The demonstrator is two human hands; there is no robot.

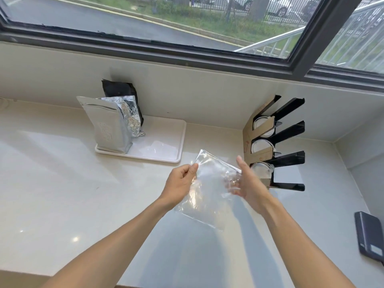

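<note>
Over the near part of a pale, glossy countertop [62, 194], I saw two bare forearms reaching forward, holding a clear plastic bag [207, 196] in the air between them, tilted and well off the surface. The left hand [180, 181] pinched the bag's upper left edge between thumb and curled fingers. The right hand [251, 183] sat at the bag's right side with its thumb raised free; its fingers [233, 181] showed blurred through the film, and I could not tell whether they gripped it or only supported it.

I judged the work to be at an early stage: the bag looked empty and mostly flat, perhaps being worked open, with nothing yet put inside.

A dark flat device [369, 235] lay at the right edge. Farther back stood a white tray [178, 142] carrying an upright silver foil pouch [110, 125], a crumpled foil pouch [133, 117], a black pouch [120, 89] behind them, and what looked like another clear film [160, 149] lying flat. To the right, a black rack [288, 140] with a cardboard face held round white lids. Beyond a cream wall, a dark-framed window [166, 48] showed a road, grass and railings.
</note>
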